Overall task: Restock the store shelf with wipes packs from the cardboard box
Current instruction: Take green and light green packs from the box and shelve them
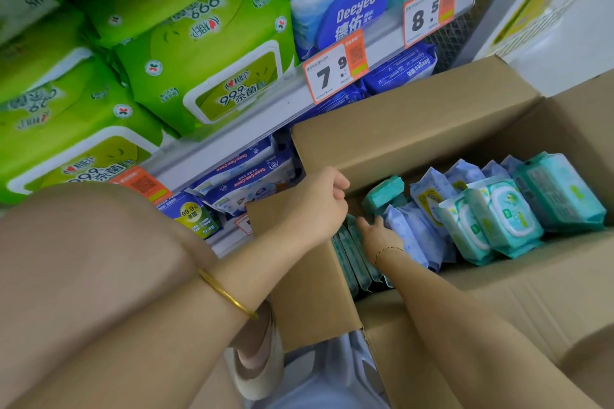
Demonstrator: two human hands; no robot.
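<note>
The open cardboard box stands in front of the store shelf and holds upright wipes packs. These are slim teal packs at the left, pale blue packs in the middle and larger teal lidded packs at the right. My right hand reaches down into the box. Its thumb and fingers close on the top of a slim teal pack, and the fingertips are hidden among the packs. My left hand sits at the top of the box's left flap with its fingers curled over the edge.
Green wipes packs and blue Deeyeo packs fill the upper shelf, above price tags. Blue and white packs lie on the lower shelf. A white cabinet stands at the right. A shoe shows below my left arm.
</note>
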